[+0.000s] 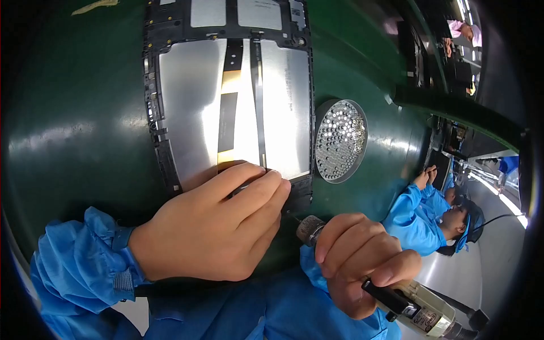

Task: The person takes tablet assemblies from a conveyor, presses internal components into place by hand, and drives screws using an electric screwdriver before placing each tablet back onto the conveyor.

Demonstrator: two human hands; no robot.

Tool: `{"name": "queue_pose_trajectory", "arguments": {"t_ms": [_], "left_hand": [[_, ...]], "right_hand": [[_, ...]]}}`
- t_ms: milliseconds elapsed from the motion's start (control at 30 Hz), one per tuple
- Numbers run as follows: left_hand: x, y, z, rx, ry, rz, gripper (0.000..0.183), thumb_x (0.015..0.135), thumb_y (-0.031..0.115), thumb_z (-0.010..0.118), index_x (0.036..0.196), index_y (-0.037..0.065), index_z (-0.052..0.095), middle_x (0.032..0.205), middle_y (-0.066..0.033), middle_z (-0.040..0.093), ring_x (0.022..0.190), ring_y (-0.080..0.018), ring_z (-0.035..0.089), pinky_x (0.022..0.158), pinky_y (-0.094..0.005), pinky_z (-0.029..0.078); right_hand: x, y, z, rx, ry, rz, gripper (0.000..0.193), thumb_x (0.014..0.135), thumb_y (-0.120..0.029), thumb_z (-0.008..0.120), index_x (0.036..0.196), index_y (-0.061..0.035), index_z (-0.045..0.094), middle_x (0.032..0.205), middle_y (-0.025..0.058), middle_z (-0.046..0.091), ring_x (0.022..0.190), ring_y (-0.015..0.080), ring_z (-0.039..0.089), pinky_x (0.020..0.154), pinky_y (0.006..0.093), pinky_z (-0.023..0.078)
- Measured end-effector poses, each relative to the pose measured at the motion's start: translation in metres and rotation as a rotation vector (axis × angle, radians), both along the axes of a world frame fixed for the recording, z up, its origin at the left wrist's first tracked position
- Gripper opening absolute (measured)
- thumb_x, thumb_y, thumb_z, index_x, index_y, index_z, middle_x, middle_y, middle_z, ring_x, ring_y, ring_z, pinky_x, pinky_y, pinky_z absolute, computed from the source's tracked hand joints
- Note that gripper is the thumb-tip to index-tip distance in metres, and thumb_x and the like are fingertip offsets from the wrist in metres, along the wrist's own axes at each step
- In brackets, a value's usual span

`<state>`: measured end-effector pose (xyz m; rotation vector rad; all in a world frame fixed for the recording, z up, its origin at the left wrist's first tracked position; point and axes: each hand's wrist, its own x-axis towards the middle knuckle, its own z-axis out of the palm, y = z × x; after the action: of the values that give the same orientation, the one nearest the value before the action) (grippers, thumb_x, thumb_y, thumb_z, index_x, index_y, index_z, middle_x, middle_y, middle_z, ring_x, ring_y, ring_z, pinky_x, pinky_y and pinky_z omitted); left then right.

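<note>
An opened tablet (192,102) lies on the green mat, with silvery panels in a black frame. A dark ribbon cable (228,119) with gold-coloured bands and a narrower black cable (258,96) run down its middle. My left hand (221,221) rests over the tablet's lower end, its fingers stretched forward and the fingertips touching it near the cables' lower ends. What lies under the palm is hidden. My right hand (362,255) is wrapped round an electric screwdriver (428,311), whose knurled metal nose (310,229) points toward the tablet's lower right corner.
Right of the tablet stands a round metal dish (341,141) of small screws. A strip of tan material (95,5) lies on the green mat (73,113) at the far left. A co-worker in blue (422,221) sits at the right, below a dark green bar (459,105).
</note>
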<state>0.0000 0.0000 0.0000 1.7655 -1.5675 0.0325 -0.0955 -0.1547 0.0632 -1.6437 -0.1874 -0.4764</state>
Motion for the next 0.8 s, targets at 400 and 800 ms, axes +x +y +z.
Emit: {"name": "queue_pose_trajectory", "arguments": {"t_ms": [400, 800], "left_hand": [[-0.004, -0.003, 0.003, 0.025, 0.054, 0.0, 0.026, 0.076, 0.007, 0.072, 0.095, -0.009, 0.067, 0.102, -0.0187, 0.065, 0.099, -0.0301, 0.061, 0.086, -0.0401, 0.05], [-0.024, -0.013, 0.013, 0.078, -0.013, 0.093, 0.02, 0.075, 0.006, 0.068, 0.089, -0.008, 0.066, 0.103, -0.0192, 0.061, 0.101, -0.0329, 0.058, 0.09, -0.044, 0.047]], "right_hand": [[-0.003, -0.004, -0.006, -0.02, 0.014, 0.025, 0.029, 0.08, -0.007, 0.062, 0.103, -0.0085, 0.045, 0.061, 0.0024, 0.051, 0.049, 0.015, 0.051, 0.046, 0.0299, 0.045], [-0.003, -0.013, -0.012, -0.018, -0.079, 0.112, 0.033, 0.077, -0.003, 0.06, 0.106, -0.0065, 0.045, 0.059, 0.0036, 0.052, 0.047, 0.0164, 0.051, 0.048, 0.0344, 0.046]]}}
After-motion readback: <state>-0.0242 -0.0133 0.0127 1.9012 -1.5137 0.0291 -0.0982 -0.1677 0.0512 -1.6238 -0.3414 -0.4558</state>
